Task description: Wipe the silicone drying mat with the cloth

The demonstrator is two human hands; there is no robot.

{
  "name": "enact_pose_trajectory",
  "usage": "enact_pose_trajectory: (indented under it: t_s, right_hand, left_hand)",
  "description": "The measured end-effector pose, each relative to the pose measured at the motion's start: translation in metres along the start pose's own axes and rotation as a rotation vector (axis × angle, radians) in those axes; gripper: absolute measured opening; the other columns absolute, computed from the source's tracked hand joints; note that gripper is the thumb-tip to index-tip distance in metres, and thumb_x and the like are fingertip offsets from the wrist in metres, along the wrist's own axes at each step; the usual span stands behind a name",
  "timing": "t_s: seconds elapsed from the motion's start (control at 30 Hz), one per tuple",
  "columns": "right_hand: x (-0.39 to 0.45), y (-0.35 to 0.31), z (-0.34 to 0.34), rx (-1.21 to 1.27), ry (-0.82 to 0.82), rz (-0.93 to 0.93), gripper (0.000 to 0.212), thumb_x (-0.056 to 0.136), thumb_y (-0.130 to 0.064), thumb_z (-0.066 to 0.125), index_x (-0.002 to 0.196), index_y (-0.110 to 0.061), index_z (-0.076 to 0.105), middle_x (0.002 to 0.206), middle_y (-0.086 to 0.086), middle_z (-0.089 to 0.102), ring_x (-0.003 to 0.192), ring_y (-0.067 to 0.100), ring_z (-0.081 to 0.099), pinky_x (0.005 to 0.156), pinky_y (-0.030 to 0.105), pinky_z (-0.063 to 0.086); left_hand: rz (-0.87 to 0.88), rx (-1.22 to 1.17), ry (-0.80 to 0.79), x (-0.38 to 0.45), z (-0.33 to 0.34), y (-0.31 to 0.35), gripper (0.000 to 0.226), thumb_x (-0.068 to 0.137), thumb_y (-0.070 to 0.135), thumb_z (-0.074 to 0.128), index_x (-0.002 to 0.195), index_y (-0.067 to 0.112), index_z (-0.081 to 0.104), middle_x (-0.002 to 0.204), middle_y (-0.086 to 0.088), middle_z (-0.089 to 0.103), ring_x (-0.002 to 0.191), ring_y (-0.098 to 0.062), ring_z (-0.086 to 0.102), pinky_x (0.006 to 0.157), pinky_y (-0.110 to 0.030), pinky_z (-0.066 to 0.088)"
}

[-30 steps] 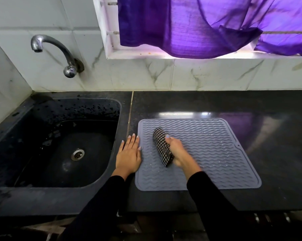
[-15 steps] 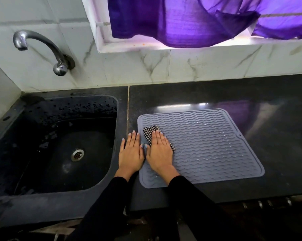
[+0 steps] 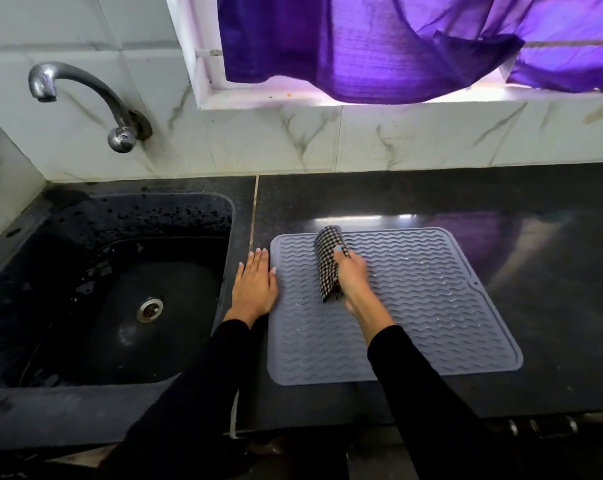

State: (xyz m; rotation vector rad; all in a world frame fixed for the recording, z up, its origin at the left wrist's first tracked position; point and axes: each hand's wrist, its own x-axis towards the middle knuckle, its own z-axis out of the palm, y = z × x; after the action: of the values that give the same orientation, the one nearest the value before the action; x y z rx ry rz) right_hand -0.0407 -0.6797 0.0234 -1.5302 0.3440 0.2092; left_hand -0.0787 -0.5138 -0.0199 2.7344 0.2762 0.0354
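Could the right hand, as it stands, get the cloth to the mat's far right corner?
Probably yes: the right hand grips the cloth mid-mat, and the mat between it and that corner lies bare.

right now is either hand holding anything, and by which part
The right hand grips the cloth along its right side, mid-length. The left hand holds nothing; it lies flat by the mat.

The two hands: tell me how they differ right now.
The left hand lies flat with straight fingers on the counter, touching the left edge of the mat; the right hand is on the mat itself. The left hand holds nothing; the right hand grips the checked cloth. The left hand is sharp; the right hand is slightly blurred. Both wear black sleeves.
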Motion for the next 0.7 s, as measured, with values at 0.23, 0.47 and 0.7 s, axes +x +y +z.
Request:
enact_pose_trajectory:
  t_s: [0.23,0.47,0.7]
  right_hand:
    - [-0.004,0.024,0.014,-1.01,-0.088,-0.546,0.048,0.096,-0.024,0.041,0.142,-0.013,0.033,0.136,0.013,0.049,0.122,0.027,0.048,0.106,0.038,0.037]
    - [0.005,0.057,0.014,-1.091,-0.113,-0.72,0.052,0.097,-0.028,0.033,0.144,-0.007,0.026,0.151,0.011,0.029,0.141,0.02,0.023,0.114,0.027,0.005]
    - [0.024,0.016,-0.008,-0.483,-0.254,-0.212,0.033,0.097,-0.024,0.043,0.126,-0.01,0.053,0.121,0.015,0.061,0.107,0.025,0.057,0.094,0.035,0.043]
  left_hand:
    - [-0.02,0.105,0.064,0.007,0.013,-0.003,0.053,0.101,0.029,0.023,0.149,0.008,0.016,0.158,-0.007,0.012,0.147,-0.019,0.006,0.12,-0.037,0.002]
    - [-0.013,0.142,0.124,0.013,0.021,-0.007,0.068,0.088,0.042,0.009,0.148,0.013,0.021,0.158,-0.005,0.015,0.146,-0.017,0.008,0.119,-0.036,0.003]
    - [-0.02,0.122,0.107,0.013,0.02,-0.007,0.06,0.095,0.04,0.014,0.149,0.015,0.019,0.158,-0.003,0.013,0.147,-0.016,0.006,0.119,-0.036,0.002]
